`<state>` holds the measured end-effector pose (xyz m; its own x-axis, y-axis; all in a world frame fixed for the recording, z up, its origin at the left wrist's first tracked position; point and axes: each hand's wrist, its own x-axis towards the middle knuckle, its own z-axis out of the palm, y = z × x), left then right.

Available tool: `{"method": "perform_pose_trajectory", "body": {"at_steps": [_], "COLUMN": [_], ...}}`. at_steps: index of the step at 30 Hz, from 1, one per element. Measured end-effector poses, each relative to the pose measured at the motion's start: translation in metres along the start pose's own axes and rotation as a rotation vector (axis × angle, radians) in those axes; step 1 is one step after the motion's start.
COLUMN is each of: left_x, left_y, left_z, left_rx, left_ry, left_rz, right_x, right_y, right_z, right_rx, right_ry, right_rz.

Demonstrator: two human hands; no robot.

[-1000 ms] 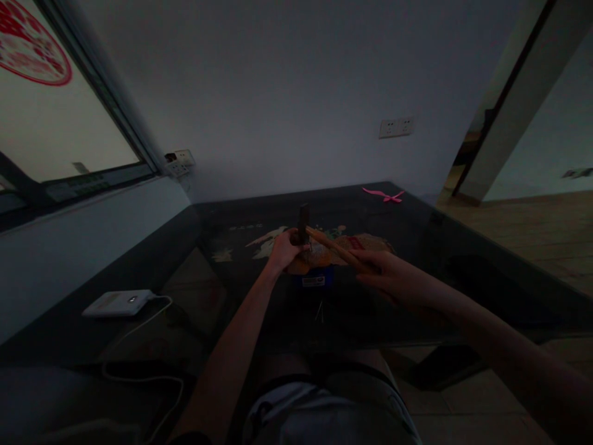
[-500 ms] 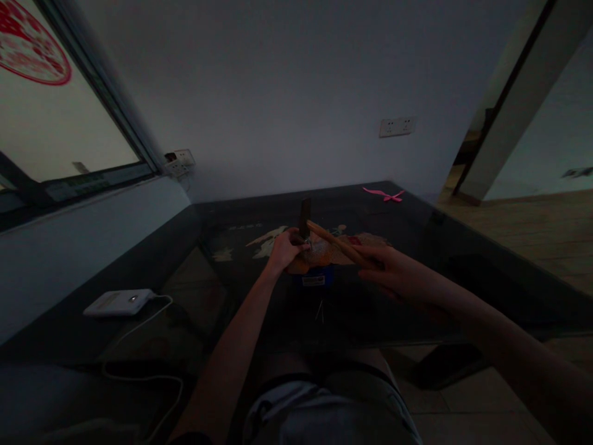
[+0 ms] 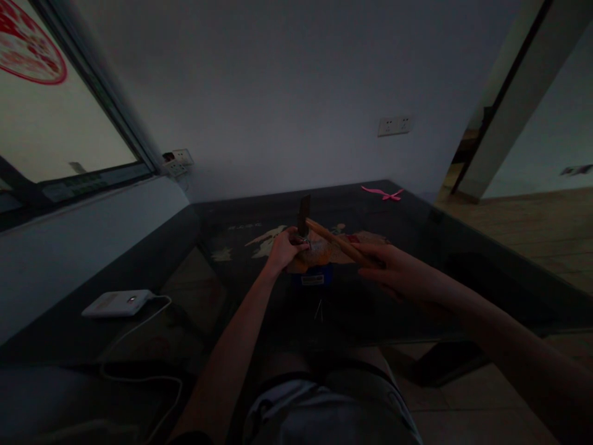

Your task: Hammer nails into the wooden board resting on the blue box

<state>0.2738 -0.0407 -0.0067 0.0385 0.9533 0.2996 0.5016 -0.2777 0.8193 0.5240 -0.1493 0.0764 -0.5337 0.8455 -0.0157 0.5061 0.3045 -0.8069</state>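
Dark tabletop (image 3: 278, 315) lies below; right hand (image 3: 399, 269) clamps a hammer (image 3: 333, 238); left hand (image 3: 283, 248) sits beside its head (image 3: 303, 215), grip unclear.

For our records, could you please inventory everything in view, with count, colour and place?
Table: one, dark, centre
Hammer: one, brown and dark, in right hand
Crumpled material: count unclear, orange-brown, below hammer
Box: one, blue, beneath material
Nail-like pieces: two, pale, near table edge
Ribbon: one, pink, far right corner
Device: one, white, table's left
Cable: one, white, from device
Prints: several, pale, tabletop
Sockets: several, white, wall
Window: one, dark-framed, left
Decoration: one, red, window
Left hand: one, bare, at material
Right hand: one, bare, on hammer
Legs: two, grey shorts, below
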Motion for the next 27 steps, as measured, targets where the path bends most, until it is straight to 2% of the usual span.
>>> {"method": "perform_pose_trajectory", "body": {"at_steps": [5, 9, 14, 18, 23, 27], "left_x": [0.000, 0.002, 0.007, 0.008, 0.005, 0.000], "left_y": [-0.001, -0.008, -0.005, 0.006, 0.015, 0.022], "left_z": [-0.002, 0.000, -0.001, -0.002, 0.000, 0.002], "left_rx": [0.036, -0.005, -0.144, -0.146, -0.039, 0.012], "left_ry": [-0.008, -0.007, -0.118, -0.201, -0.129, -0.066], "left_rz": [0.048, 0.024, 0.043, 0.069, 0.087, 0.063], "right_x": [0.004, -0.002, -0.012, -0.013, -0.009, -0.008], "right_y": [0.002, 0.003, 0.003, 0.005, 0.003, 0.003], "right_z": [0.002, -0.003, -0.009, -0.006, 0.000, 0.001], "right_rx": [-0.055, -0.046, -0.026, 0.012, 0.026, 0.028], "right_ry": [-0.003, 0.026, 0.053, 0.018, 0.073, 0.045], "right_rz": [-0.040, -0.098, -0.053, 0.008, -0.030, -0.009]}}
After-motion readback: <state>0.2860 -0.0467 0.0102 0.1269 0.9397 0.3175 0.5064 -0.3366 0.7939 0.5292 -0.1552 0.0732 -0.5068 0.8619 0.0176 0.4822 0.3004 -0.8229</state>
